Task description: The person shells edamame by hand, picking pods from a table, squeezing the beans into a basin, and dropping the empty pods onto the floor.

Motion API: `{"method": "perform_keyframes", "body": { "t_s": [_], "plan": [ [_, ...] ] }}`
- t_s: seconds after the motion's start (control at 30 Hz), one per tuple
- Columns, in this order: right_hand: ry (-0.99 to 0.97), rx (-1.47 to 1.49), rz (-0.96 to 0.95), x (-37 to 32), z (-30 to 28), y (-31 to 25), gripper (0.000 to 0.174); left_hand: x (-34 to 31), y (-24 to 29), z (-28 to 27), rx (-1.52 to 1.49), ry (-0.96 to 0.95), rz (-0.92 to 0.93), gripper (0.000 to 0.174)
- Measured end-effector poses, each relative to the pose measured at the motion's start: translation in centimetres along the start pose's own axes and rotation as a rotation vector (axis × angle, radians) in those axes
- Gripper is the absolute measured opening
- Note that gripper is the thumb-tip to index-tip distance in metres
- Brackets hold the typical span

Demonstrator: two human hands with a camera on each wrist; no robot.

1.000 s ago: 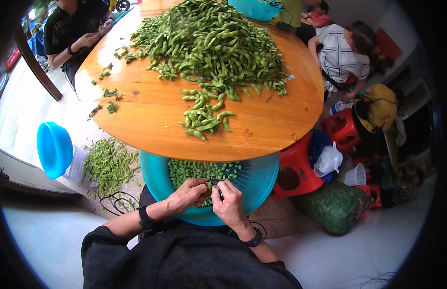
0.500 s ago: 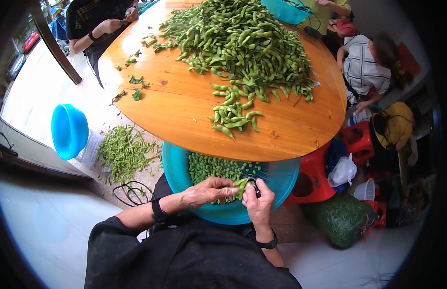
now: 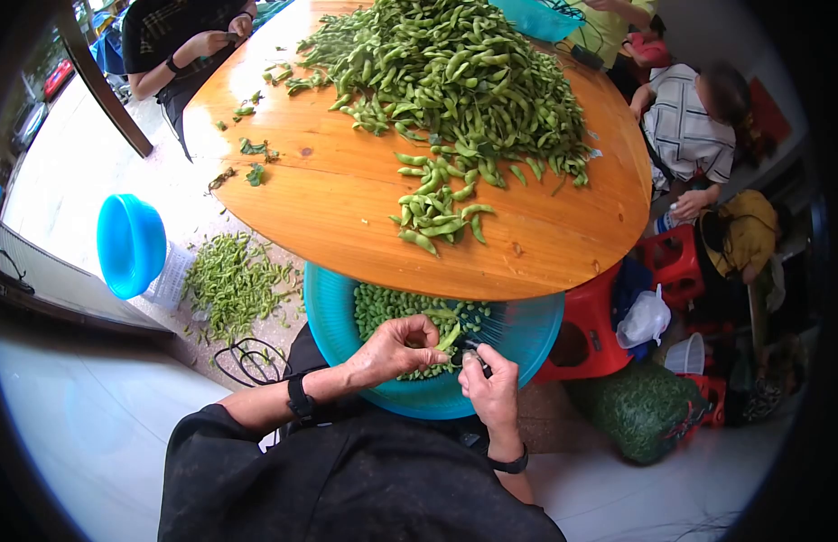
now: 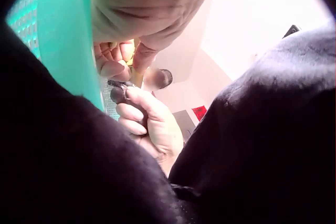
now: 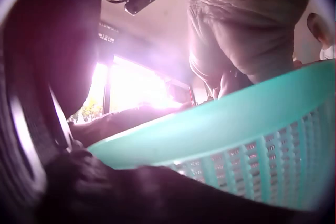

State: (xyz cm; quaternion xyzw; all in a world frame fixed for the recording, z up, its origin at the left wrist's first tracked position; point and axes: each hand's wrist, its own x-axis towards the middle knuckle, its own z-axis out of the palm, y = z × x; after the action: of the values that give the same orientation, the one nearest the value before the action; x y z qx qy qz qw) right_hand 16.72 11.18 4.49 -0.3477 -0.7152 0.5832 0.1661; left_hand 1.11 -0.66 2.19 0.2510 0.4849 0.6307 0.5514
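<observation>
My left hand [image 3: 396, 350] pinches a green edamame pod [image 3: 450, 338] between thumb and fingers. Close to its right, my right hand [image 3: 493, 388] grips a small black tool [image 3: 471, 347], whose dark tip shows beside the left fingertips in the left wrist view; its kind cannot be made out. Both hands are over a teal slatted basket [image 3: 321, 312] holding shelled green beans [image 3: 383, 305]. In the right wrist view the basket's rim [image 5: 210, 124] crosses in front of the right hand [image 5: 247, 35], hiding its fingers.
A wooden table [image 3: 302, 217] overhangs the basket, bearing a large heap of pods [image 3: 455, 81] and a smaller cluster [image 3: 432, 212]. Pods [image 3: 229, 289] lie on the floor at left near a blue tub [image 3: 130, 246]. Red stools [image 3: 586, 330] and a full green bag [image 3: 631, 411] stand right.
The view has shifted, so the table appears further right than a second ago. A pod has come into clear sight in the left hand. Since half a second ago, the hands have drawn slightly apart.
</observation>
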Motion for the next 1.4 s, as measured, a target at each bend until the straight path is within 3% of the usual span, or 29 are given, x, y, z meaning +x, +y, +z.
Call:
{"method": "perform_keyframes", "body": {
  "t_s": [0.03,0.17,0.5,0.7,0.8,0.83,0.9,0.97,1.03,1.07,1.13,1.17,1.23,1.3,1.4],
  "plan": [
    [-0.108,0.260,0.144,-0.2,0.0,-0.9,0.021,0.1,-0.1,0.2,0.018,0.006,0.052,0.019],
    [-0.203,0.552,0.179,0.4,-0.5,-0.6,0.017,0.2,-0.7,0.4,0.209,0.071,0.101,0.019],
    [-0.296,0.549,0.254,0.9,-0.7,-0.2,0.015,-0.1,-0.3,0.7,0.469,0.142,0.125,0.021],
    [-0.252,0.465,0.168,0.6,-0.2,-0.7,0.019,-0.1,-0.4,0.8,0.474,0.165,0.132,0.021],
    [-0.283,0.534,0.136,0.6,-0.4,-0.3,0.014,0.3,-0.8,0.0,-0.107,0.001,-0.127,0.019],
    [-0.277,0.532,0.133,0.7,-0.7,-0.4,0.014,0.4,-0.7,-0.1,-0.107,-0.006,-0.125,0.019],
    [-0.420,0.785,0.172,1.0,-1.3,-0.6,0.011,0.4,-0.5,-0.2,-0.498,-0.189,-0.170,0.016],
    [-0.482,0.840,0.153,1.4,-1.6,0.2,0.015,0.5,-0.6,0.0,-0.535,-0.237,-0.152,0.014],
    [-0.390,0.777,0.196,1.7,-1.4,0.0,0.012,0.6,0.0,0.5,-0.337,-0.053,-0.198,0.022],
    [-0.388,0.775,0.194,1.6,-1.2,0.3,0.012,0.8,-0.7,0.5,-0.337,-0.055,-0.196,0.022],
    [-0.192,0.232,0.125,1.2,-0.5,1.4,0.014,1.2,-2.0,0.6,0.156,0.123,0.159,0.038],
    [-0.131,-0.009,-0.013,1.1,0.0,1.7,0.016,1.2,-2.3,0.4,0.156,0.120,0.162,0.038],
    [-0.092,-0.164,-0.254,0.6,1.0,0.8,0.010,1.0,-0.9,0.1,0.466,0.139,0.007,0.052],
    [-0.101,-0.112,-0.161,0.5,0.9,0.9,0.009,1.0,0.2,0.0,0.452,0.098,-0.050,0.049],
    [-0.143,-0.082,-0.090,0.6,0.4,1.2,0.008,0.5,1.4,0.3,0.721,0.094,0.073,0.041]
  ]
}}
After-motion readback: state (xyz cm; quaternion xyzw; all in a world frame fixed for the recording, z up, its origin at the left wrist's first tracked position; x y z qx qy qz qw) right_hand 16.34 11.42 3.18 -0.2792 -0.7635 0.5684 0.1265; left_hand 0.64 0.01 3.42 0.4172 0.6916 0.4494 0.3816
